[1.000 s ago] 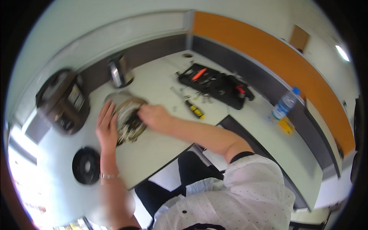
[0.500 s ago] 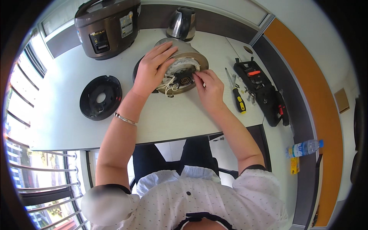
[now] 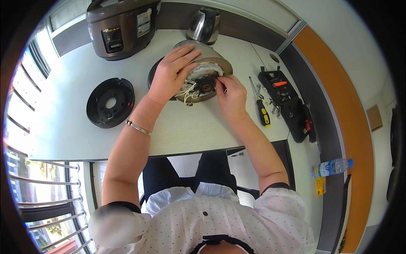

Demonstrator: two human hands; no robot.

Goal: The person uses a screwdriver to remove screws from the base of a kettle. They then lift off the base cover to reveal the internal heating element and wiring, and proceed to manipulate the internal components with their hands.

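An electric kettle (image 3: 211, 51) with a metal body lies on its side on the table, its opened underside toward me. White wires (image 3: 186, 92) and a black round connector (image 3: 207, 87) with brass-coloured rings show inside. Across the upper left of the kettle body lies my left hand (image 3: 172, 73), its fingers stretched out flat against the metal. My right hand (image 3: 232, 92) is at the right side of the connector, thumb and forefinger pinched together. What sits between those fingertips is too small to make out. A black round base cover (image 3: 91, 106) lies apart at the left.
A yellow-and-black screwdriver (image 3: 263, 113) lies to the right, beside small loose metal parts (image 3: 274, 108) and an open black tool case (image 3: 292, 111). Behind stand a brown rice cooker (image 3: 127, 31) and another kettle (image 3: 203, 26). A water bottle (image 3: 332, 168) is at the far right.
The whole view has shifted slightly. Both hands keep nearly the same places on the kettle, and my right fingers stay pinched beside the connector.
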